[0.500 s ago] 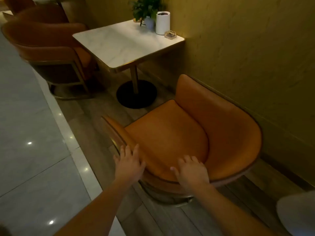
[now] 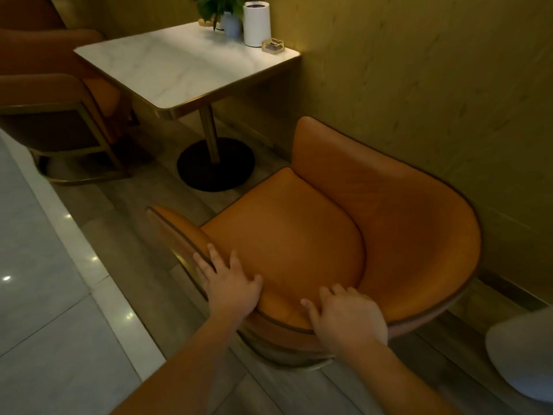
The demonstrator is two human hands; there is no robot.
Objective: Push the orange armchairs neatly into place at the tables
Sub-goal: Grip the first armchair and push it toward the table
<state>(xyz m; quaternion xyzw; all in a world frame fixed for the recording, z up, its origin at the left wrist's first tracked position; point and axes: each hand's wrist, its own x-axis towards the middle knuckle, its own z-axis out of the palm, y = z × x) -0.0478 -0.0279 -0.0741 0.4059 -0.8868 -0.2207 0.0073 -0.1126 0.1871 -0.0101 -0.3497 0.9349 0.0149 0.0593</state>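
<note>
An orange armchair (image 2: 299,232) with a curved back stands in front of me, its open side facing the white marble table (image 2: 179,67). The chair's seat front stays short of the table's near edge. My left hand (image 2: 230,286) lies flat on the chair's back rim, fingers spread. My right hand (image 2: 347,316) grips the same rim further right, fingers curled over the top. A second orange armchair (image 2: 59,94) stands at the table's left side, partly under the top.
The table has a black round base (image 2: 215,163) and stands against a yellow wall (image 2: 419,85). On it sit a potted plant (image 2: 221,10), a white cylinder (image 2: 256,23) and a small ashtray (image 2: 272,44). A pale rounded object (image 2: 523,354) shows at lower right. Glossy tiles (image 2: 45,295) lie left.
The view has come closer to the chair and table. Both hands stay on the chair's back rim, the left thumb now spread wider.
</note>
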